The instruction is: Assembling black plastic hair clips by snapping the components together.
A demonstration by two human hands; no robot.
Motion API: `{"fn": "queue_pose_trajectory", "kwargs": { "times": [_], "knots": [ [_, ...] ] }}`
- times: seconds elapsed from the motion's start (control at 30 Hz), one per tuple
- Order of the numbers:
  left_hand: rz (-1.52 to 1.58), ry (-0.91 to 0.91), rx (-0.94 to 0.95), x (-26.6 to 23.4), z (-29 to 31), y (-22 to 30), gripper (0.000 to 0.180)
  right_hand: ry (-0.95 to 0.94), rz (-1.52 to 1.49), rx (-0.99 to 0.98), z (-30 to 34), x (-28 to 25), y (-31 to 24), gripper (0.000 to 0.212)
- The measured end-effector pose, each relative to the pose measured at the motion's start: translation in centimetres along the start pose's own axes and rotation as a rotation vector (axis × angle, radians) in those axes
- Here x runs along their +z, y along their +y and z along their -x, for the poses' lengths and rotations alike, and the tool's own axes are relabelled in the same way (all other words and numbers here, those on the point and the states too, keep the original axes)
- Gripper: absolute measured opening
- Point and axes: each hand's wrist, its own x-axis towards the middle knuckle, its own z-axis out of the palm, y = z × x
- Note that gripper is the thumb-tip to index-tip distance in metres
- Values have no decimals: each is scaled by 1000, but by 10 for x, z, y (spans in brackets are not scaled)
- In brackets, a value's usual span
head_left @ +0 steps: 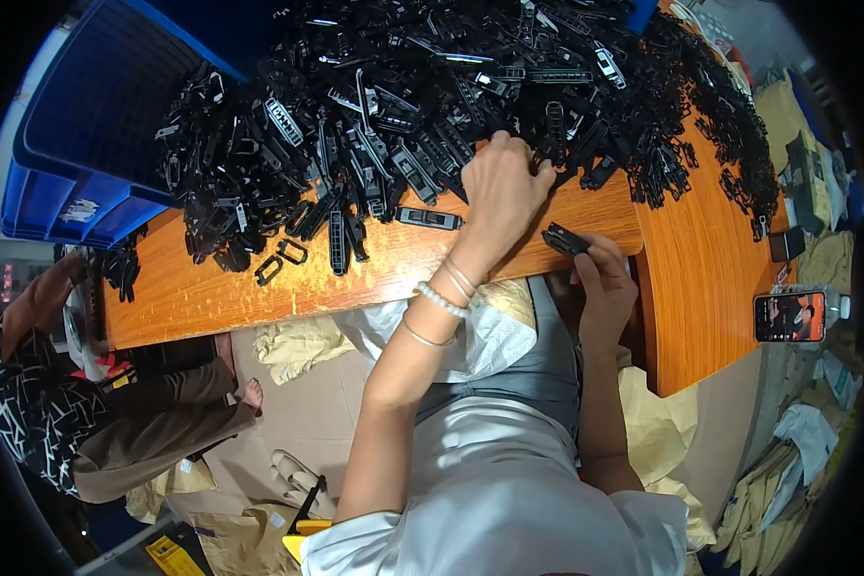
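Orange wood grain covers the table, its finish rubbed pale along the near edge. Above it, the right hand pinches a short black part between thumb and fingers, just over the near edge; the part's inner end is covered by the grip. The left hand reaches to the near side of a heap of black parts, back of the hand uppermost; its fingertips are hidden, so whether they grip a piece cannot be told. Beside that wrist lies a slim black piece, and farther left two open black frames rest apart from the heap. Within the heap, pieces overlap so densely that single shapes blur together, and its far side is cut off.

At the far left stands a blue crate, its interior too dark to read. On the right, a phone with a lit screen leans near a clear plastic container, whose contents are unclear. Below the table, crumpled brown paper lies on the floor. To the left, another person's brown trouser leg and bare foot show, the upper body mostly cut off. Far down at left, only part of a yellow crate is visible.
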Motion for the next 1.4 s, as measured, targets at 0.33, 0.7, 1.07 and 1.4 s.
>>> {"fn": "queue_pose_trajectory", "kwargs": {
  "times": [0.33,0.7,1.07,1.4],
  "knots": [
    [1209,80,-514,-46,17,-13,24,-5,-78,-10,-8,4,-2,11],
    [1386,-286,-699,-69,71,-10,34,-54,-26,76,5,36,-22,8],
    [1069,-375,-687,-83,77,-4,9,-236,109,-30,14,38,-17,11],
    [1156,-521,-599,-88,89,-29,12,-258,-102,212,23,40,-12,16]
  ]
}}
